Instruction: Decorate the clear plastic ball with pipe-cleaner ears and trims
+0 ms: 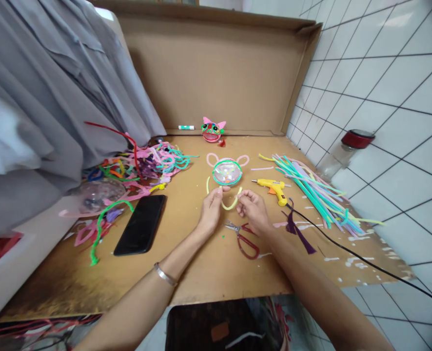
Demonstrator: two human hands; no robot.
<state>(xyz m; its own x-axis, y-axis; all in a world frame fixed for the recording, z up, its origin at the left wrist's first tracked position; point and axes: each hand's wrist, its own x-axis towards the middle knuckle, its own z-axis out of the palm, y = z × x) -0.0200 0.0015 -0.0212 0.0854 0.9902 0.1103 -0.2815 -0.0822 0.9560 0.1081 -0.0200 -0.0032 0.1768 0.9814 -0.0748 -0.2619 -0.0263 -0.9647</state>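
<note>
A pale yellow pipe cleaner (230,207) hangs in a U shape between my two hands. One end is pinched in the fingers of my left hand (211,210); my right hand (253,208) grips near the other end. Another yellow piece (207,185) curves beside my left fingers. Just beyond lies a clear round shape edged with teal pipe cleaner (227,172), with two pink loops like ears on top. Red-handled scissors (247,243) rest on the table below my right hand, and a yellow glue gun (273,189) lies to its right.
A black phone (140,225) and a tangled heap of pipe cleaners (150,163) are on the left. Straight pipe cleaners (311,190) lie at right, near a purple tassel (298,229) and the glue gun's cord. A finished-looking animal face (212,130) and a marker (186,127) sit by the cardboard (216,73).
</note>
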